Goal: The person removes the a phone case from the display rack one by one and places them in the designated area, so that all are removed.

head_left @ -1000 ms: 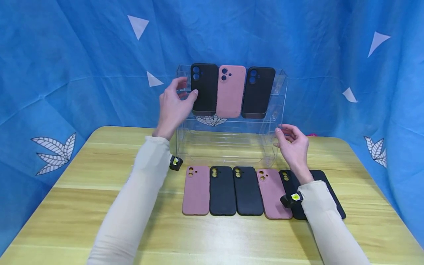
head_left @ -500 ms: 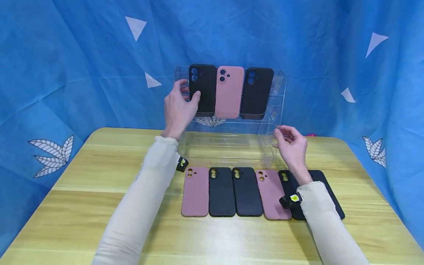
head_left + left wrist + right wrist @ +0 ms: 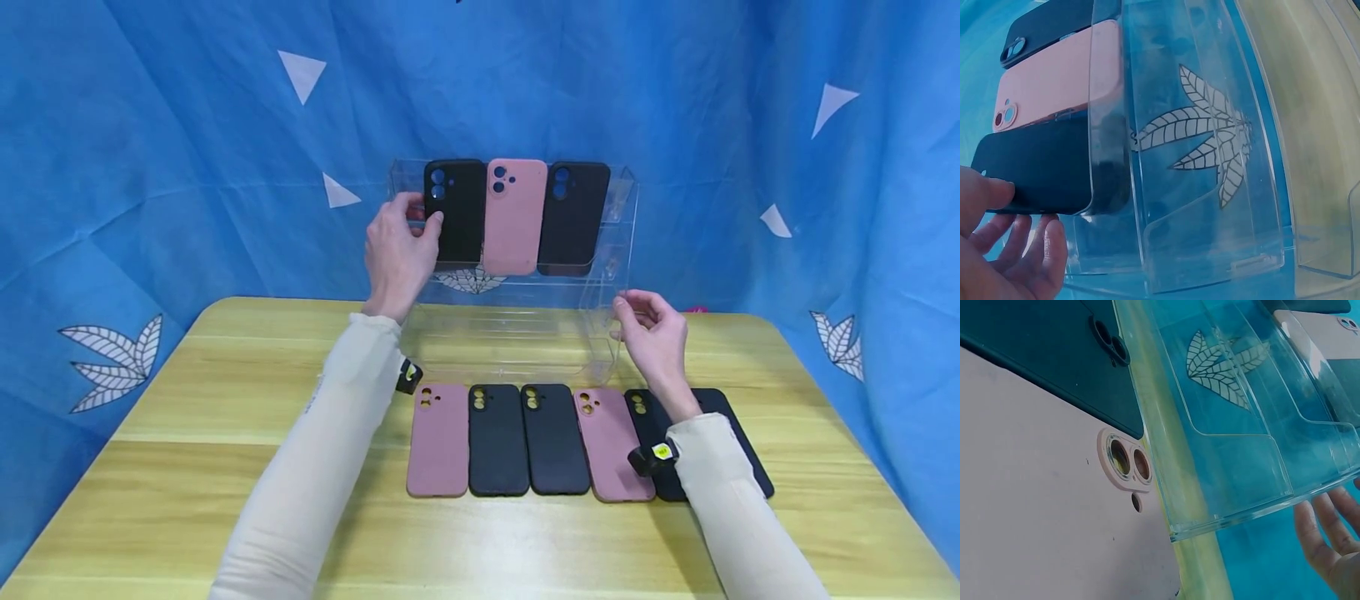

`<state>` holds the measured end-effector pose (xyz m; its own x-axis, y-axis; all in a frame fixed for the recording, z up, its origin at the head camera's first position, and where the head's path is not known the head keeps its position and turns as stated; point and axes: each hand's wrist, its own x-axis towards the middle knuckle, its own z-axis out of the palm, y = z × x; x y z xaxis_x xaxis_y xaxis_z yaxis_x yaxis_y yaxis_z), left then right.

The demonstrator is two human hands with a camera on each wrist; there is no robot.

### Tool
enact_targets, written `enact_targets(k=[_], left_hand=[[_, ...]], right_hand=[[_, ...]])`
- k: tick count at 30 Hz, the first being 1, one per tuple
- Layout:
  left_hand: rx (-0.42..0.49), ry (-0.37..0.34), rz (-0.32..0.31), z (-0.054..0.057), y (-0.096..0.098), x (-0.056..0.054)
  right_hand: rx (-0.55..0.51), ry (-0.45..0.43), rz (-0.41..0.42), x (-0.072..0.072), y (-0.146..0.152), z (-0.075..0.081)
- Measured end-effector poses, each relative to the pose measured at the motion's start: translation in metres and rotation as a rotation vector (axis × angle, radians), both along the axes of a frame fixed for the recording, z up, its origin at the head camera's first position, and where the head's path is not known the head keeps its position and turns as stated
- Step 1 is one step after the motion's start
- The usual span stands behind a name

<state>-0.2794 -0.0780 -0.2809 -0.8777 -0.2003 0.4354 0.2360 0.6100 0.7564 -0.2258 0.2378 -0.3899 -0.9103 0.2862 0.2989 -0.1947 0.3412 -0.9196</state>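
Note:
A clear acrylic display rack (image 3: pixel 517 367) stands on the table. Its top tier holds a black phone case (image 3: pixel 459 212) at the left, a pink phone case (image 3: pixel 514 218) in the middle and another black phone case (image 3: pixel 576 218) at the right. My left hand (image 3: pixel 401 250) pinches the left black case by its outer edge, thumb on its back face; in the left wrist view the fingers (image 3: pixel 1047 250) lie beyond that edge. My right hand (image 3: pixel 656 337) is at the rack's right side, fingers loosely bent; in the right wrist view its fingertips (image 3: pixel 1307 519) are at the rack's side edge.
Across the table (image 3: pixel 225 467), in front of the rack, lies a row of pink and black cases: a pink case (image 3: pixel 438 442) at the left end, a black case (image 3: pixel 498 442) beside it. My right forearm covers part of the right end. A blue curtain (image 3: pixel 187 167) hangs behind.
My left hand has moved slightly right and onto the left black case's edge. The right hand stays by the rack's side. The whole view has shifted a little.

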Motion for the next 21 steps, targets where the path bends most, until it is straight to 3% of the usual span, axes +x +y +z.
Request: enact_targets(k=[12, 21], left_hand=[[0.171, 0.117, -0.122, 0.001, -0.016, -0.001], [0.264, 0.159, -0.224, 0.004, -0.024, 0.002]], right_hand=[[-0.016, -0.008, 0.007, -0.001, 0.001, -0.001], [-0.012, -0.009, 0.001, -0.004, 0.004, 0.0]])
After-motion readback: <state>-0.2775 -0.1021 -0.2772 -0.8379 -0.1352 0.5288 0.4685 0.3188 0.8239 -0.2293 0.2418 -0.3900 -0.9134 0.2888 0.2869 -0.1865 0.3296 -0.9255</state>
